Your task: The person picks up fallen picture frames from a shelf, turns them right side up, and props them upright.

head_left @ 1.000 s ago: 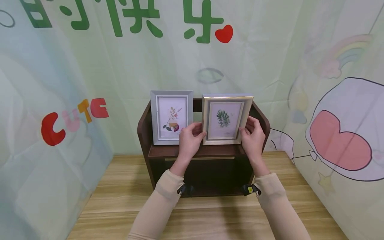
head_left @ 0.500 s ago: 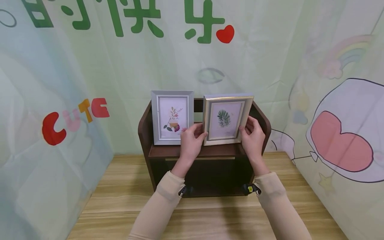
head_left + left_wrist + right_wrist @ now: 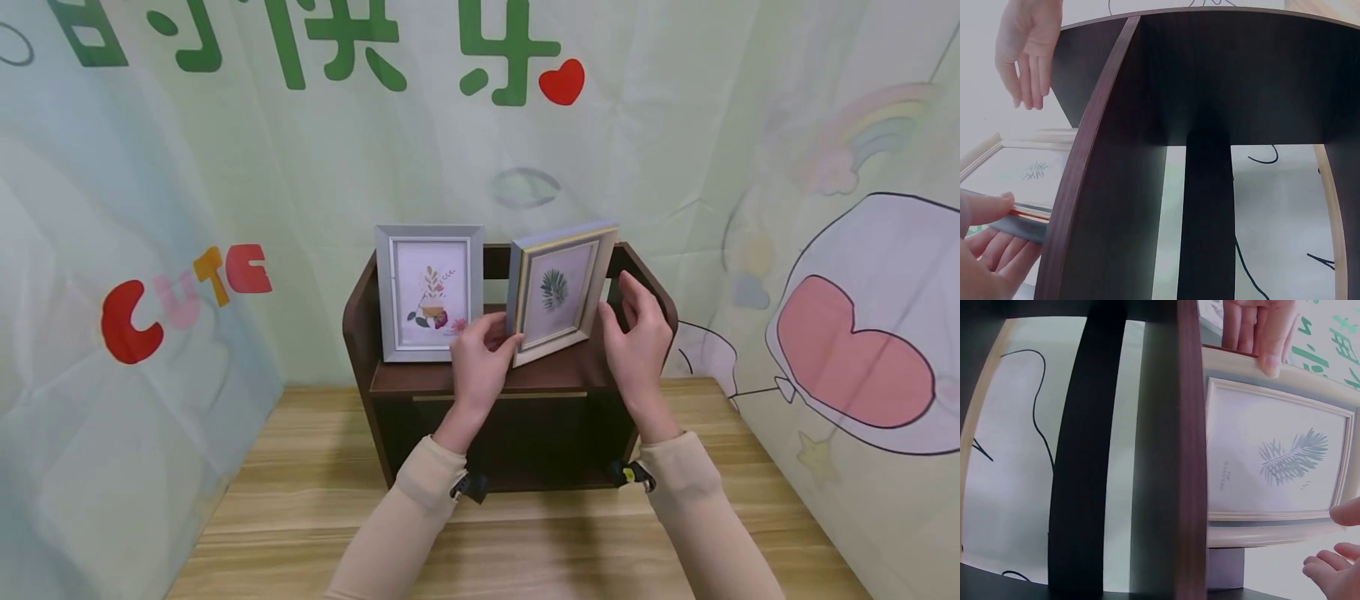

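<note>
A picture frame with a gold rim and a green leaf print (image 3: 555, 289) stands on the upper board of a dark brown shelf (image 3: 420, 378), its right side angled back. My left hand (image 3: 480, 358) pinches its left edge near the bottom, thumb in front and fingers behind, as the left wrist view shows too. Beside the right edge, my right hand (image 3: 639, 346) is held with fingers loosely extended and thumb apart. In the right wrist view its thumb (image 3: 1346, 514) lies close to the frame's border. To the left stands a silver-grey picture frame with a flower print (image 3: 431, 292), upright.
The shelf stands on a wood-grain table (image 3: 525, 550). Its side panels (image 3: 649, 304) rise on both sides of the frames. Behind hangs a pale green printed cloth (image 3: 637, 150). Black cables (image 3: 1247, 269) show through the shelf's open back.
The leaf-print frame has turned, its right side swinging back while the left hand keeps hold of the left edge. The right hand has let go of the right edge and its fingers have spread.
</note>
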`<state>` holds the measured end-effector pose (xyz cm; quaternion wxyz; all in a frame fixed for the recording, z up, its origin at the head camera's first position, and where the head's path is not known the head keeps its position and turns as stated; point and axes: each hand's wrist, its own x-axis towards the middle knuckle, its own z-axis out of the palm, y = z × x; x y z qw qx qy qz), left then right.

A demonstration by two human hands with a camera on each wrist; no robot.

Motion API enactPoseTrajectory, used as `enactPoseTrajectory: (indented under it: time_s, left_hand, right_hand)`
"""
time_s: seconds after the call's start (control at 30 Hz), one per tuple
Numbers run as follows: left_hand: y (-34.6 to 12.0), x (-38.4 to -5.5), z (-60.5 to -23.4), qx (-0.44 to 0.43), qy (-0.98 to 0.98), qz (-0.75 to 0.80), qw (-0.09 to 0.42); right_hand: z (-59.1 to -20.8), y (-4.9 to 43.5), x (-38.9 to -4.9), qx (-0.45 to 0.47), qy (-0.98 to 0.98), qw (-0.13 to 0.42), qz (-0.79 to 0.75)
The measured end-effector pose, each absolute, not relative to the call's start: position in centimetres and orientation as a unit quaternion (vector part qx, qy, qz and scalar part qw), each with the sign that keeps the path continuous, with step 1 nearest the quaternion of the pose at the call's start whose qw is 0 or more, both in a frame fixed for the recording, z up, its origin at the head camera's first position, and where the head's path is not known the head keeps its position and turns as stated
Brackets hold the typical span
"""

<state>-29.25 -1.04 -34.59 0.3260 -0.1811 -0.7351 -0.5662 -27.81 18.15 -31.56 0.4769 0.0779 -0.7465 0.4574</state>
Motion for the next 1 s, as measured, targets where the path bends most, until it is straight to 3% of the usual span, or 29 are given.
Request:
enactPoseTrajectory:
  time_s: [0.4, 0.73, 1.0]
  left_hand:
    - [-0.3, -28.7, -35.3, -0.184, -0.709, -0.570, 0.372]
    - [0.6, -28.4, -35.8, -0.166, -0.704, -0.548, 0.420]
    - [1.4, -28.1, -36.1, -0.156, -0.693, -0.534, 0.459]
  right_hand:
    - [-30.1, 18.5, -28.1, 0.106, -0.730, 0.486, 0.468]
    - [-27.0, 17.2, -25.5, 0.125, -0.717, 0.472, 0.498]
    - [-26.1, 17.5, -25.9, 0.148, -0.704, 0.495, 0.486]
